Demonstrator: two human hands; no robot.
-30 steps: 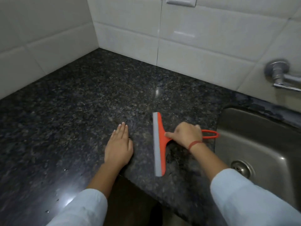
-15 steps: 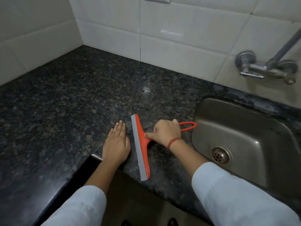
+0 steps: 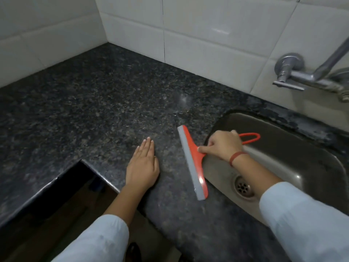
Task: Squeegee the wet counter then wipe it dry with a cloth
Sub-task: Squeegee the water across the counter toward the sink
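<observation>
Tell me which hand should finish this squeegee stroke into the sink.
Right. The right hand already grips the orange squeegee by its handle at the sink edge; the left hand lies flat on the counter, holding nothing.

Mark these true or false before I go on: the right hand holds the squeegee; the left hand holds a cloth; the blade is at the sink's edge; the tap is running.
1. The right hand holds the squeegee. True.
2. The left hand holds a cloth. False: it lies flat and empty on the counter; no cloth is in view.
3. The blade is at the edge of the sink. True.
4. The tap is running. False: no water stream shows.
</observation>
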